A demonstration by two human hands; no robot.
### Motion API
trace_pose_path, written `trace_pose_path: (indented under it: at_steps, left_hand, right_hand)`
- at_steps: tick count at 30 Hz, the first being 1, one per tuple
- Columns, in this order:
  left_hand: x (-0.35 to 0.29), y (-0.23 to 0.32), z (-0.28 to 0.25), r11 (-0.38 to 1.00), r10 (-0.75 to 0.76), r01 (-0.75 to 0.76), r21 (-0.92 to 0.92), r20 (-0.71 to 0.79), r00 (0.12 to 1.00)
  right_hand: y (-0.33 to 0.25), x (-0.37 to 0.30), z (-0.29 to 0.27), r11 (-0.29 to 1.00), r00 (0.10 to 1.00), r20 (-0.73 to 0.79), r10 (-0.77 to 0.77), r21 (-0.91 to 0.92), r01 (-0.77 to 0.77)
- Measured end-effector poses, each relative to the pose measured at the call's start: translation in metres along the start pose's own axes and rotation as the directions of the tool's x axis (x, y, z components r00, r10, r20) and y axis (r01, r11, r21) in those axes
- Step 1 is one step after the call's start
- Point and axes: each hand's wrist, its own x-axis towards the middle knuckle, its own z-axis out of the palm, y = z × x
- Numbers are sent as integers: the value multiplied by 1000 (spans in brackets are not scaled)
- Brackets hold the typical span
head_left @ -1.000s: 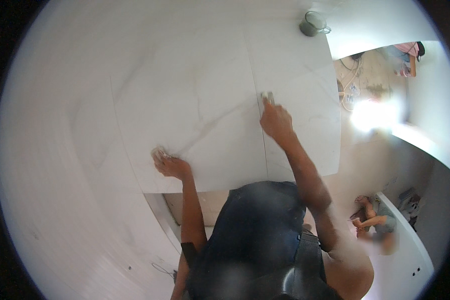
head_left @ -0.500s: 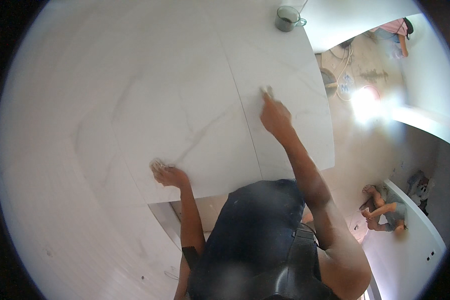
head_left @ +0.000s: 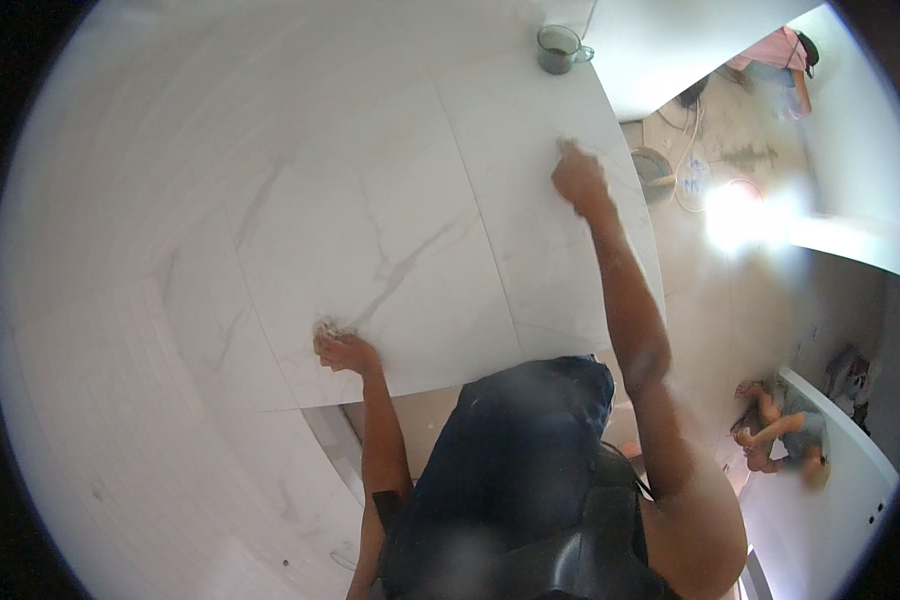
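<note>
My left hand (head_left: 346, 352) rests near the front edge of a white, grey-veined tiled surface (head_left: 370, 180). Its fingers are closed on a crumpled pale wad (head_left: 327, 329), perhaps a rag, pressed against the tiles. Farther off on the right, my right hand (head_left: 581, 180) is closed, its fingertips down on the tiles across the long joint. A small pale bit (head_left: 565, 145) shows at those fingertips, too blurred to name. Beyond this hand, a clear greenish glass mug (head_left: 560, 50) with dark contents stands near the surface's right edge.
Past the right edge lies a lower floor with a bucket (head_left: 652, 175) and a cable (head_left: 692, 150). One person in pink (head_left: 775, 48) is at the far right; another person (head_left: 785, 430) sits lower right beside a white panel (head_left: 850, 440). A bright light (head_left: 738, 215) glares there.
My right hand has moved away from me and to the right, toward the mug. The left hand has shifted only slightly, still on its wad. The whole view has tilted a little.
</note>
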Motion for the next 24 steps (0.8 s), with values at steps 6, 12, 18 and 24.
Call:
trace_pose_path:
  at_steps: [6, 12, 18, 24]
  left_hand:
    - [7, -30, 10, 995, -22, 21, -100, -6, 1000]
    - [-47, 71, -15, 863, 101, -62, -501, 50, 994]
    - [-72, 152, -66, 339, 53, 397, -853, 439, 897]
    - [-53, 120, -65, 41, -114, 397, -917, 391, 913]
  right_hand:
    - [-45, -148, 52, 973, 967, 157, -201, 144, 179]
    - [-76, -175, 41, 926, 915, 195, -353, -65, 371]
    - [-137, -160, 71, 618, 711, 53, -701, 543, 568]
    - [-223, -136, 142, 462, 494, 52, -868, 450, 764]
